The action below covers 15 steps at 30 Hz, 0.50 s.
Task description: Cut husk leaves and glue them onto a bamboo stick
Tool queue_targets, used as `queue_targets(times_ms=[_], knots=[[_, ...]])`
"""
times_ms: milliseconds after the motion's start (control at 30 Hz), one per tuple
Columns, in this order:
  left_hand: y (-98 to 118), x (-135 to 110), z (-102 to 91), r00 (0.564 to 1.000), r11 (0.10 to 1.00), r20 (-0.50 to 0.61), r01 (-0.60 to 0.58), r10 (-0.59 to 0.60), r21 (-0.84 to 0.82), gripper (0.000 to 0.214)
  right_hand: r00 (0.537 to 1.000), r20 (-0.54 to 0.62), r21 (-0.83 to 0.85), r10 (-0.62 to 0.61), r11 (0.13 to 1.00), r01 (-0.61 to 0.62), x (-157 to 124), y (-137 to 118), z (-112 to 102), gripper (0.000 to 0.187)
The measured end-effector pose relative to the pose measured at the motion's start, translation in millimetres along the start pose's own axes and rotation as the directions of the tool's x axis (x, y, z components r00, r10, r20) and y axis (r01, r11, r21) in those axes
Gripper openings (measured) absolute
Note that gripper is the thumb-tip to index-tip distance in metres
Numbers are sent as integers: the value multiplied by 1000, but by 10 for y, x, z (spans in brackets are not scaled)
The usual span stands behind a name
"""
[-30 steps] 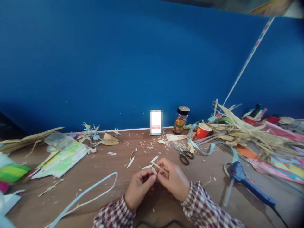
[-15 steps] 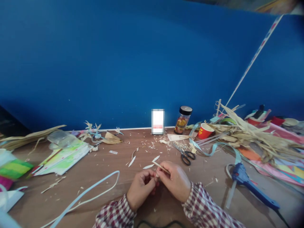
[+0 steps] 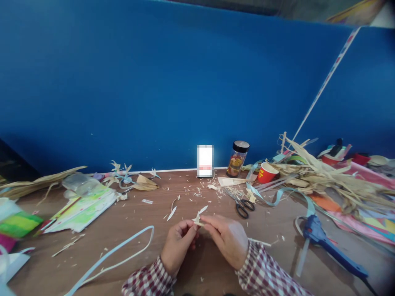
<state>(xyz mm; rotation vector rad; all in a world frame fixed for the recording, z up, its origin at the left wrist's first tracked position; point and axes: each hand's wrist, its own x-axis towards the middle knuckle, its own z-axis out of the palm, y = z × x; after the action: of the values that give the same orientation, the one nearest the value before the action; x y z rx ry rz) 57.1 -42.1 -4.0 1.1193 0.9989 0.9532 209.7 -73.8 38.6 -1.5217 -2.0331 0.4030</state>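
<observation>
My left hand [image 3: 179, 245] is closed, thumb and index finger pinching a small pale husk piece [image 3: 198, 218] whose pointed tip stands up. My right hand [image 3: 227, 240] comes from the other side, and its fingertips press against the right end of the same piece. A thin pale stick [image 3: 260, 242] shows past my right wrist; whether the hand holds it is hidden. Just beyond my fingers lie pointed white slivers, one being a loose petal-like sliver [image 3: 172, 213] to the left. Black-handled scissors [image 3: 245, 207] rest farther back to the right.
A blue glue gun [image 3: 333, 246] lies at the right, near a heap of dry husks [image 3: 324, 168]. A lidded jar [image 3: 237, 159] and a red paper cup [image 3: 267, 173] stand at the back. Pale shavings [image 3: 234, 191] litter the table. A looped light-blue strip [image 3: 123, 242] lies left.
The stick that pointed up and left from my right hand now shows behind my right wrist. A pointed husk piece now stands up between my fingertips. The view has tilted slightly upward.
</observation>
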Motion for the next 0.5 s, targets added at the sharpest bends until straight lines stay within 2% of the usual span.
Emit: queue_targets(times_ms=[200, 333, 500], knots=[[-27, -26, 0, 990, 988, 106, -104, 92, 114, 24, 999, 50, 32, 13, 999, -14, 5, -5, 0, 18], [-50, -18, -13, 988, 983, 133, -99, 79, 152, 23, 997, 46, 83, 54, 995, -57, 8, 19, 20, 10], [-25, -23, 10, 987, 995, 158, -36, 20, 94, 25, 995, 41, 141, 86, 986, -91, 22, 26, 39, 9]])
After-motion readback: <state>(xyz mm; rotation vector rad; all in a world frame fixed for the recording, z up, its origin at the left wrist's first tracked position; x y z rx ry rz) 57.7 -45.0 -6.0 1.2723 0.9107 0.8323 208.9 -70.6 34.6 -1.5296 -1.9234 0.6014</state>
